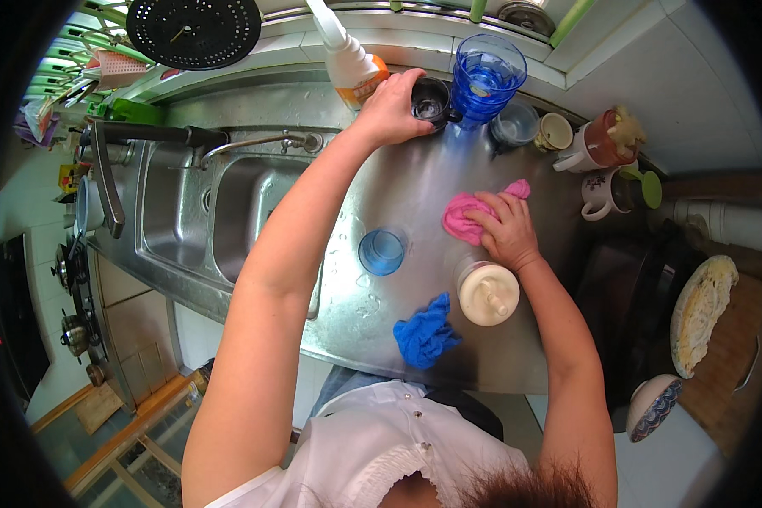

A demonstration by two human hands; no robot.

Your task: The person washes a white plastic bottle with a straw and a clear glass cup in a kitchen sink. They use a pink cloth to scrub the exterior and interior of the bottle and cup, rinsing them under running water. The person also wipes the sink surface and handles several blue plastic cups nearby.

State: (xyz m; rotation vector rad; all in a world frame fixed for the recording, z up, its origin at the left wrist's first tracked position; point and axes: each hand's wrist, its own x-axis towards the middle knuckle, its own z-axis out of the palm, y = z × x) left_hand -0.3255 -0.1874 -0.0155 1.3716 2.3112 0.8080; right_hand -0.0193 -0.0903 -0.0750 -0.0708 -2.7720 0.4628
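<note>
My left hand [394, 108] reaches to the back of the steel counter [413, 190], its thumb and fingers around the side of a dark cup [430, 105]. Beside that cup, a large blue pitcher-like plastic vessel [487, 76] stands against the wall. My right hand [507, 228] presses on a crumpled pink cloth [467, 216] lying on the counter. Just below this hand is a bottle with a cream-coloured lid [487, 295]. Nearer my body lies a blue cloth [427, 333], and a small blue drinking glass [382, 251] stands left of the bottle.
A double steel sink [260, 209] with a faucet [254, 146] lies to the left. Behind my left hand stands a spray bottle [352, 70]. Along the right wall are a clear container [515, 124], a small cup [554, 131] and mugs [600, 190]. Water drops wet the counter.
</note>
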